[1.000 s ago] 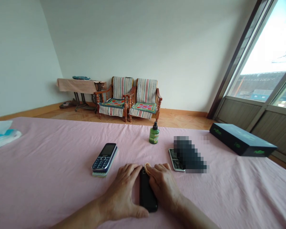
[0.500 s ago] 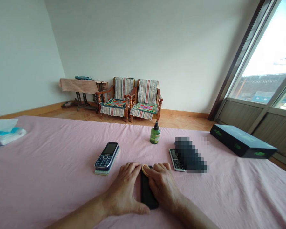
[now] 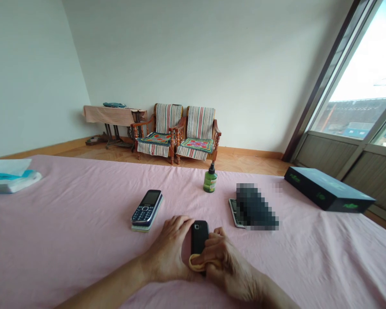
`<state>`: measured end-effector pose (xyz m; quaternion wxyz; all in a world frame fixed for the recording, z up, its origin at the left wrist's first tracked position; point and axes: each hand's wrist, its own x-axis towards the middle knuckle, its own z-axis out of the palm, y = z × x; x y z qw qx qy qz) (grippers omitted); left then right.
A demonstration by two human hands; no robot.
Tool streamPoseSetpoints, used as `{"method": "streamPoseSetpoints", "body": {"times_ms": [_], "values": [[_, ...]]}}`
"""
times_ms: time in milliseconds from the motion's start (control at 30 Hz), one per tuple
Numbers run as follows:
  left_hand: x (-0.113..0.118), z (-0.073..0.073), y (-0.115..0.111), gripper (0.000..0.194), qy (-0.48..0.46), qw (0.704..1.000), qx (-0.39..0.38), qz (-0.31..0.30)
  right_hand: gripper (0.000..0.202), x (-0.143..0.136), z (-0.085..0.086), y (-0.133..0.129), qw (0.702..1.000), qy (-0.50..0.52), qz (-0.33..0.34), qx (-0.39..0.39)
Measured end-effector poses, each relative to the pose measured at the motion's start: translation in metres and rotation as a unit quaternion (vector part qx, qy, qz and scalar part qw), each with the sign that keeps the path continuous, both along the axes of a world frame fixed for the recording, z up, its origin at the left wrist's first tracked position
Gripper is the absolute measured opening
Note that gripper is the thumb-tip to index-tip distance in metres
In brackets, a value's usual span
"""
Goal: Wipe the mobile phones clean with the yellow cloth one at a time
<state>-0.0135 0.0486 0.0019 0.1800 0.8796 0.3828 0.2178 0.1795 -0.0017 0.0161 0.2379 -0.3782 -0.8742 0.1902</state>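
Note:
A black mobile phone [image 3: 199,237] lies on the pink cloth in front of me, with the small camera lens on its back facing up. My left hand [image 3: 170,246] is curved along its left side, fingertips at the upper corner and thumb near the lower end, holding it. In my right hand [image 3: 227,262] is a folded yellow cloth [image 3: 197,262], pressed on the phone's lower part. The fingers cover some of the cloth and hide the phone's bottom end.
A keypad phone [image 3: 147,207] lies on another phone to the left. On the right are a silver-edged phone [image 3: 233,210], a pixelated dark item [image 3: 256,208] and a black box [image 3: 328,191]. Farther back stand a green spray bottle [image 3: 209,180] and, far left, a tissue pack [image 3: 11,182].
My right hand has slid the yellow cloth from the phone's top end down to its lower end, uncovering the lens. My left thumb has shifted slightly in at the bottom.

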Motion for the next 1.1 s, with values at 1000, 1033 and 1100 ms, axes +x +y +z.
{"method": "streamPoseSetpoints", "body": {"times_ms": [1000, 1033, 1100], "values": [[-0.004, 0.002, 0.001, 0.101, 0.018, 1.0, -0.017, -0.014, 0.023, 0.015, -0.027, 0.035, 0.979, -0.041, -0.184, 0.081], [-0.004, 0.002, 0.001, 0.101, 0.017, 1.0, -0.019, -0.014, 0.022, 0.014, -0.026, 0.031, 0.977, -0.05, -0.189, 0.084], [-0.004, 0.002, 0.001, 0.102, 0.018, 0.999, -0.024, -0.012, 0.021, 0.013, -0.023, 0.021, 0.975, -0.065, -0.19, 0.095]]}}
